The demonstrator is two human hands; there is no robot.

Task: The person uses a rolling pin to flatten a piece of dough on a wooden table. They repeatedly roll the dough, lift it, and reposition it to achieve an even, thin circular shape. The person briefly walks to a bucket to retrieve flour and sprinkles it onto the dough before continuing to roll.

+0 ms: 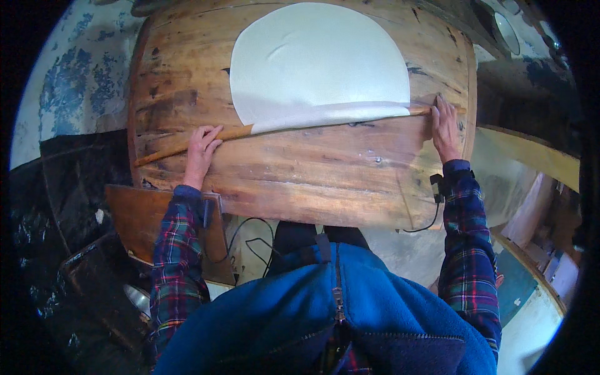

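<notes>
A large round sheet of pale dough (pixel 318 56) lies flat on a wooden board (pixel 290 164). Its near edge is wrapped around a long thin wooden rolling pin (pixel 239 132), which slants across the board with its left end closer to me. My left hand (pixel 201 152) has its fingers and thumb on the bare pin, left of the dough. At the other end, my right hand (pixel 445 126) lies over the pin with fingers stretched forward, close to the board's right edge. The middle of the pin is hidden inside the dough.
A brown wooden panel (pixel 136 215) stands against the board's near left corner. Black sheeting (pixel 84 187) covers the area at left. A dark cable (pixel 253 225) loops below the board's near edge. Past the right edge is a pale yellowish surface (pixel 501 159).
</notes>
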